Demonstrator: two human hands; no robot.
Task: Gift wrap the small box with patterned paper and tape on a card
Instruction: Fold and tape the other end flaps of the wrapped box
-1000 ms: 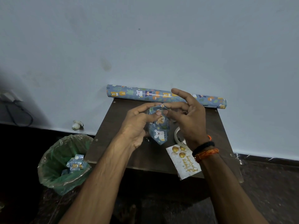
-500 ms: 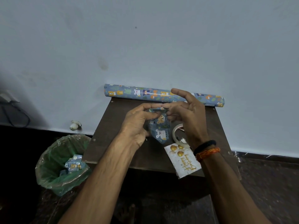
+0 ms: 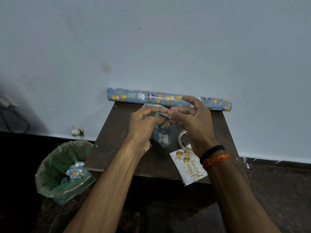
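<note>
I saw the wrapped box (image 3: 162, 133) sink slightly — left hand (image 3: 143, 125) gripping it, right hand (image 3: 193, 121) pinching its top fold.

Left of the hands and below the dark brown wooden surface (image 3: 117, 148) stands a bin lined with a green translucent plastic bag (image 3: 62, 172), crumpled scraps of blue patterned paper (image 3: 74, 172) inside it. Beyond it, a small white rounded object (image 3: 76, 131) sits at the foot of the pale blue wall (image 3: 151, 39). Dark cables (image 3: 15, 120) hang far left.
</note>
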